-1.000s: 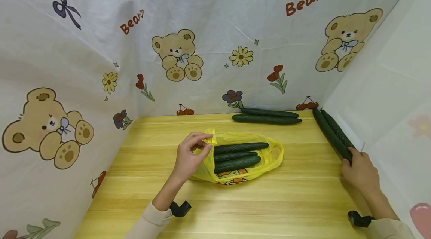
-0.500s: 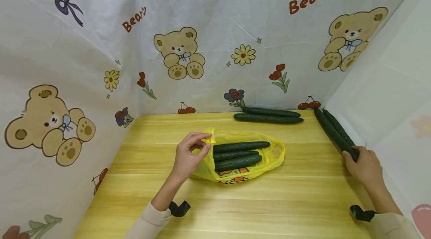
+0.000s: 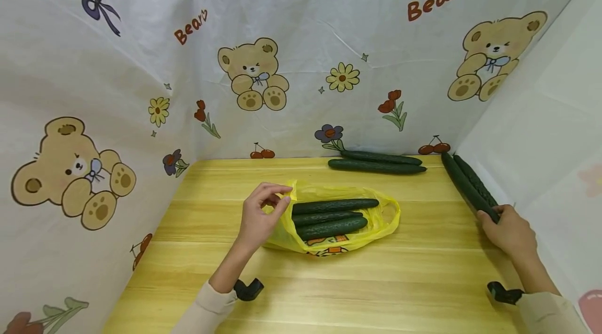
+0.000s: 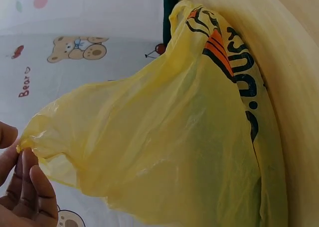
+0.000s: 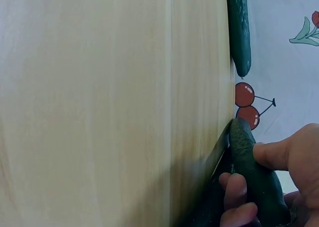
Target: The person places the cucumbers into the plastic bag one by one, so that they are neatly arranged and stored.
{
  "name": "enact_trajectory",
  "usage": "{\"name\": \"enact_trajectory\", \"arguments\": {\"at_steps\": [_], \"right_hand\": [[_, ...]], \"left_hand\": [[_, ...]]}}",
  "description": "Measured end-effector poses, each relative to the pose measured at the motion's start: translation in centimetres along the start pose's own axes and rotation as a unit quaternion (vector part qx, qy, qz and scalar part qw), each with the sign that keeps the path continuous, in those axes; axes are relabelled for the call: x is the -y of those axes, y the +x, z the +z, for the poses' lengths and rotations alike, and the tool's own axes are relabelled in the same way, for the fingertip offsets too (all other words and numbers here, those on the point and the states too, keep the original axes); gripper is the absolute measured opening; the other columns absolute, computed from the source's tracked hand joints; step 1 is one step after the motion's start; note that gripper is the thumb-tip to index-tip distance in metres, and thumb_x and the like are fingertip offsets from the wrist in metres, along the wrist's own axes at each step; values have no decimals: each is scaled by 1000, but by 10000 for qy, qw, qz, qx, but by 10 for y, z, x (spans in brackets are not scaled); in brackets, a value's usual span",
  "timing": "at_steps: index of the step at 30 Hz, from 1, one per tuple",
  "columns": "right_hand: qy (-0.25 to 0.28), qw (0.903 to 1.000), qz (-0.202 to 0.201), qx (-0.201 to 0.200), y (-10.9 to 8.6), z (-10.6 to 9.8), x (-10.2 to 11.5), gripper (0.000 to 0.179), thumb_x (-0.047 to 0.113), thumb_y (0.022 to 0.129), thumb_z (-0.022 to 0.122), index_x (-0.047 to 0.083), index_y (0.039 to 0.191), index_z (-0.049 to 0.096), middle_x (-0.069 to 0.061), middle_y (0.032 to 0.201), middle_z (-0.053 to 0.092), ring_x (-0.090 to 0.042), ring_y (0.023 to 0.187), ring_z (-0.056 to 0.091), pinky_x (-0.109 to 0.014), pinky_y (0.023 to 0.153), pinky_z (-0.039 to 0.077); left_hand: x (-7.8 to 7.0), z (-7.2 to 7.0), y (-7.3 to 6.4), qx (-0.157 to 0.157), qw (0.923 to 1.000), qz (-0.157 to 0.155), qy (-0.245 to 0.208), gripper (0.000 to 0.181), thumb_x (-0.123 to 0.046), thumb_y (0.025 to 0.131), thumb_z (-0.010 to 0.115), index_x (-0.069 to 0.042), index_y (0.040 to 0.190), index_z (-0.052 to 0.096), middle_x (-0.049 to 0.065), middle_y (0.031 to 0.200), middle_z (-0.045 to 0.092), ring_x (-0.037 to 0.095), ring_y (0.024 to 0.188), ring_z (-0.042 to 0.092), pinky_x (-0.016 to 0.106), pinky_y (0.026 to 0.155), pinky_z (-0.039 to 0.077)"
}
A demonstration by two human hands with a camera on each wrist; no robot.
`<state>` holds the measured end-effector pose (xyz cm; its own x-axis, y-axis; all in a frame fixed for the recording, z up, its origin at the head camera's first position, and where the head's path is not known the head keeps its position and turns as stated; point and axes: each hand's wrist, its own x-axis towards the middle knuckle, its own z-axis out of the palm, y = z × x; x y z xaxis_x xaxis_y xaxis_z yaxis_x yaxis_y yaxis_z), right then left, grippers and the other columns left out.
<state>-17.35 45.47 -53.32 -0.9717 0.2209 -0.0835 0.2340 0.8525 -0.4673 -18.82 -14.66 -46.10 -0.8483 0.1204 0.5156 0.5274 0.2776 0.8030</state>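
Note:
My left hand (image 3: pixel 258 216) pinches the rim of a yellow plastic bag (image 3: pixel 386 221) between thumb and fingertips and holds it raised. The bag lies on its side, its mouth facing right. Three dark green cucumbers (image 3: pixel 331 228) show inside, their left ends hidden by the bag. At the right side of the table, my right hand (image 3: pixel 511 232) grips the near end of a cucumber (image 3: pixel 463 185). In the right wrist view, the thumb presses on this cucumber (image 5: pixel 256 182) while the fingers curl under it. A second cucumber (image 3: pixel 476 180) lies alongside it.
Two more cucumbers (image 3: pixel 376 166) lie side by side at the table's back edge. A white printed cloth (image 3: pixel 301 130) stands as a wall behind and at the left, and a pale wall (image 3: pixel 541 167) rises close to the right hand.
My left hand has drawn the bag's rim slightly left. The right hand has shifted its hold on the cucumber's near end, which has moved a little to the right. The head view has shifted slightly.

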Motion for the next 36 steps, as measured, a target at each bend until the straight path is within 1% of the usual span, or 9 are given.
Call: {"name": "enact_trajectory", "arguments": {"at_steps": [5, 9, 13, 16, 18, 20, 25, 30, 36], "right_hand": [[1, 10000, -20, -2, -1, 1, -1, 81, 49, 113, 41, -24, 147, 34, -55, 133, 50, -70, 101, 60, -60, 65, 52], [13, 10000, -21, -43, -2, 1, 1, 80, 48, 114, 41, -25, 147, 34, -55, 134, 49, -71, 103, 59, -63, 68, 51], [48, 10000, -26, -76, -2, 3, 2, 79, 47, 114, 41, -25, 148, 33, -56, 133, 50, -72, 103, 58, -64, 68, 51], [75, 9999, -48, -95, -2, 5, 3, 79, 46, 114, 42, -25, 147, 33, -56, 131, 51, -71, 101, 59, -63, 67, 52], [82, 9999, -65, -108, -2, 6, 3, 78, 46, 114, 42, -25, 147, 34, -56, 131, 51, -71, 101, 59, -64, 67, 52], [83, 9998, -69, -139, -1, 7, 2, 78, 46, 114, 43, -24, 147, 34, -56, 130, 52, -71, 100, 60, -64, 67, 51], [56, 9999, -35, -112, 1, 9, 2, 79, 46, 114, 41, -23, 150, 33, -56, 134, 49, -72, 104, 57, -68, 71, 51], [89, 9999, -76, -12, 4, 6, 4, 78, 41, 114, 38, -25, 153, 29, -57, 139, 41, -74, 111, 52, -73, 76, 51], [184, 9998, 92, 63, 8, 0, 3, 83, 48, 111, 38, -24, 151, 29, -56, 137, 43, -71, 104, 57, -64, 67, 51]], "left_hand": [[-2, -2, 10, -202, 9996, -80, 174, 22, -18, 102, 77, -19, 124, 79, 13, 103, 61, 20, 83, 53, 24, 75, 50], [-4, -4, 24, 366, 9968, -390, 601, 36, -30, 103, 75, -28, 139, 70, 10, 129, 60, 28, 112, 54, 41, 97, 49], [-1, -3, 37, 1476, 9747, -1039, 1319, 58, -52, 103, 69, -33, 155, 55, 4, 160, 49, 32, 149, 45, 64, 118, 42], [3, -1, 43, 2105, 9529, -1354, 1715, 66, -59, 101, 69, -32, 159, 51, 3, 167, 48, 37, 154, 47, 67, 120, 43], [6, 0, 46, 2318, 9435, -1433, 1888, 64, -58, 101, 70, -31, 157, 54, 3, 166, 52, 36, 153, 50, 65, 120, 45], [10, 0, 49, 2358, 9407, -1397, 2001, 56, -51, 103, 71, -29, 153, 59, 4, 163, 56, 36, 150, 53, 63, 118, 47], [22, -2, 56, 2196, 9443, -1297, 2081, 36, -32, 105, 73, -22, 139, 72, 6, 151, 66, 36, 143, 60, 61, 116, 50], [29, 0, 59, 2203, 9439, -1246, 2121, 25, -26, 102, 76, -18, 126, 79, 7, 140, 73, 34, 137, 65, 59, 114, 52], [31, 3, 63, 1996, 9472, -962, 2319, 21, -24, 101, 78, -16, 120, 81, 7, 132, 77, 32, 126, 71, 56, 108, 57]]}}
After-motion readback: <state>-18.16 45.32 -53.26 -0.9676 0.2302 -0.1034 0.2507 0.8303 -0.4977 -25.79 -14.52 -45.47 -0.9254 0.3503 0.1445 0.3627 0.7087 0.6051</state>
